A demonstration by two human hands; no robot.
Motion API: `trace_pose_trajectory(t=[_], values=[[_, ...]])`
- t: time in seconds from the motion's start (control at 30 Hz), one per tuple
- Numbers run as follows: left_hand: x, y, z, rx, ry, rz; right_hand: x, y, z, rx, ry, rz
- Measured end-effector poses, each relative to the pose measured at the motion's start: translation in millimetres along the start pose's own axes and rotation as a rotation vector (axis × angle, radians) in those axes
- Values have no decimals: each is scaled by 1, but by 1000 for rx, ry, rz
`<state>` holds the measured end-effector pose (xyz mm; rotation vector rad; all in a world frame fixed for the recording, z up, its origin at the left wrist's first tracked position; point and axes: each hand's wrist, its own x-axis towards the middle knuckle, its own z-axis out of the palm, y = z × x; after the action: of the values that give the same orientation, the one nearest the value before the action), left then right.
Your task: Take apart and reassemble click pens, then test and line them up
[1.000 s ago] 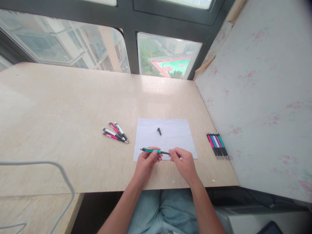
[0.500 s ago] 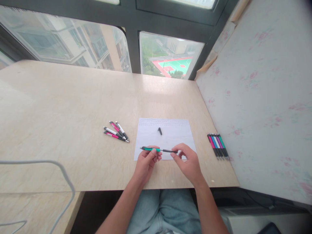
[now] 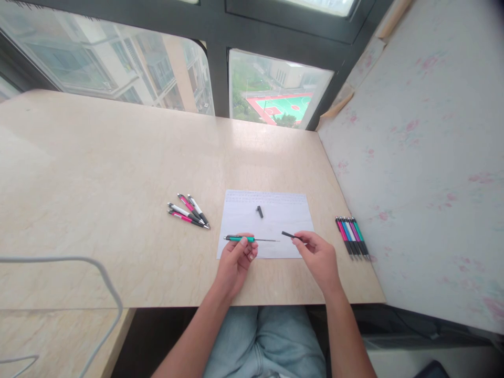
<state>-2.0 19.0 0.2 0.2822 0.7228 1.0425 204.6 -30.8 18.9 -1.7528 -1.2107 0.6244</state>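
Observation:
Between the thumb and fingers of my left hand [image 3: 237, 257] is the green barrel of a pen [image 3: 233, 238], its clip end pointing left. A thin refill [image 3: 268, 240] sticks out of the barrel to the right, bare along its length. My right hand [image 3: 318, 257] pinches a black pen grip section [image 3: 289, 234], held apart from the refill's tip and tilted slightly. Both hands are over a sheet of white paper [image 3: 271, 223] with lines of writing along its top. On the paper, beyond the hands, lies a small black piece [image 3: 259, 211] like a cap.
Left of the paper, several pink and white pens [image 3: 188, 212] lie fanned out. A neat row of several coloured pens [image 3: 352, 237] lies at the right, near the flowered wall [image 3: 425, 173]. A grey cable [image 3: 104, 275] curves across the lower left. Windows border the table's far edge.
My right hand has moved right, drawing the black grip section off the refill, which now shows fully. My left hand keeps hold of the green barrel, shifted slightly left.

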Motion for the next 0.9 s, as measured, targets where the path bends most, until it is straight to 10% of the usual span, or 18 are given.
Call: trace_pose_trajectory(t=[0.53, 0.73, 0.9], values=[[-2, 1, 1, 0, -21, -31, 66, -19, 88, -573, 109, -74], [-1, 0, 1, 27, -29, -26, 52, -23, 68, -212, 18, -6], [-1, -3, 2, 87, -14, 6, 22, -36, 31, 172, -319, 98]])
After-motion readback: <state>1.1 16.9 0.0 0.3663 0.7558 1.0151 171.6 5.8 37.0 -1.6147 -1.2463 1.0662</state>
